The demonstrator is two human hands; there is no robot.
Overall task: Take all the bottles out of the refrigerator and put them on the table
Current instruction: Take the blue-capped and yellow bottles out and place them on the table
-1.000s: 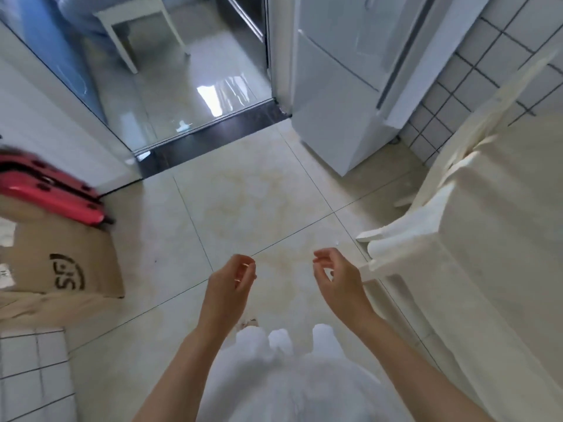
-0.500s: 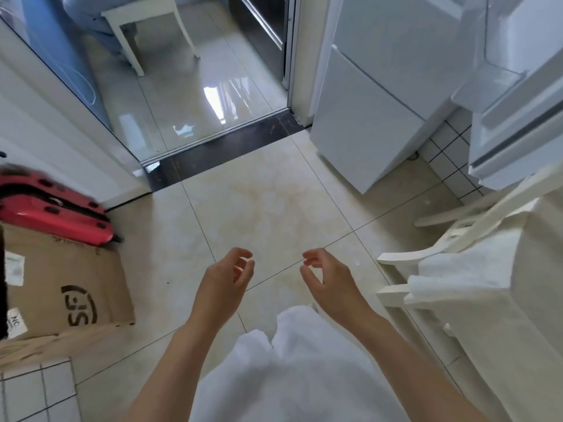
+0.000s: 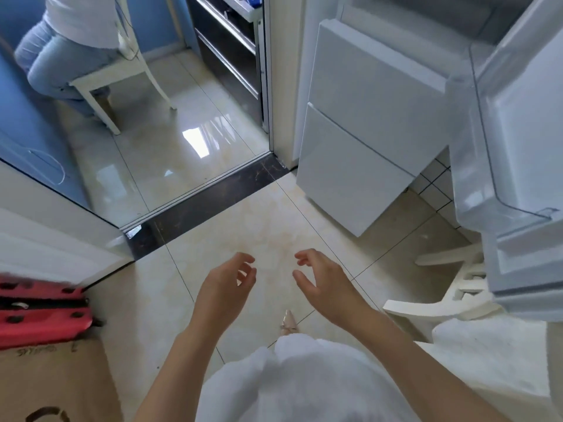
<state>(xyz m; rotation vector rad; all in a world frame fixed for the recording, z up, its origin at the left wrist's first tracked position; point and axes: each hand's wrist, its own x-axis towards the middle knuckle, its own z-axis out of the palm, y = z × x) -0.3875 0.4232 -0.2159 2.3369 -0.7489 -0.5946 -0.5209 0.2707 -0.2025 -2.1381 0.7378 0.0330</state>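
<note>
The white refrigerator (image 3: 365,123) stands at the upper right, its two lower drawers closed. Its upper door (image 3: 511,166) hangs open on the far right, and the door shelves I can see hold nothing. No bottle is in view. My left hand (image 3: 225,287) and my right hand (image 3: 326,284) hover low in front of me over the tiled floor, both empty with fingers loosely curled and apart. The table (image 3: 493,360), covered in white cloth, shows at the lower right, below the open door.
A white chair (image 3: 447,303) is tucked beside the table under the fridge door. A red suitcase (image 3: 42,312) and a cardboard box (image 3: 54,382) lie at the left. Through the doorway a person sits on a white chair (image 3: 122,77).
The view has swung up and toward the refrigerator; the open door now fills the right side. Both hands have stayed empty and opened slightly.
</note>
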